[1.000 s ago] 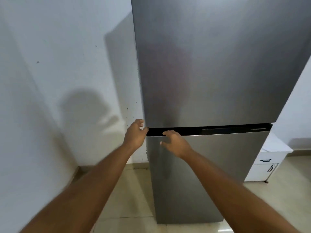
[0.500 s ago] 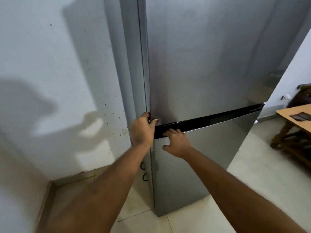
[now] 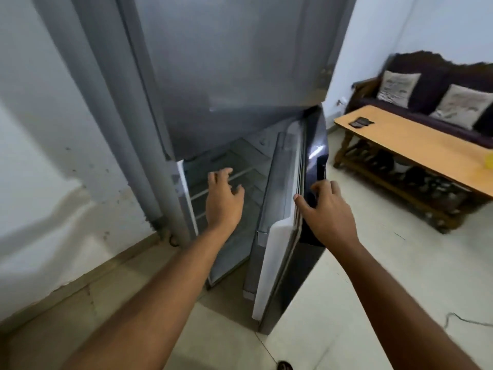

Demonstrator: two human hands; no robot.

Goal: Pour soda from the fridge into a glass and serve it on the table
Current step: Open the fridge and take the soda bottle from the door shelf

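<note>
Fingers [image 3: 324, 189] of my right hand [image 3: 329, 212] grip the open fridge door [image 3: 280, 209], left hand [image 3: 222, 198] loose-fingered before the shelves [image 3: 240, 174] — no soda or glass visible, so pouring and serving on the desk [image 3: 416, 145] remain.

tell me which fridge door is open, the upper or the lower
The lower grey fridge door is open, swung out with the right hand gripping its edge; the upper grey fridge door sits shut.
</note>
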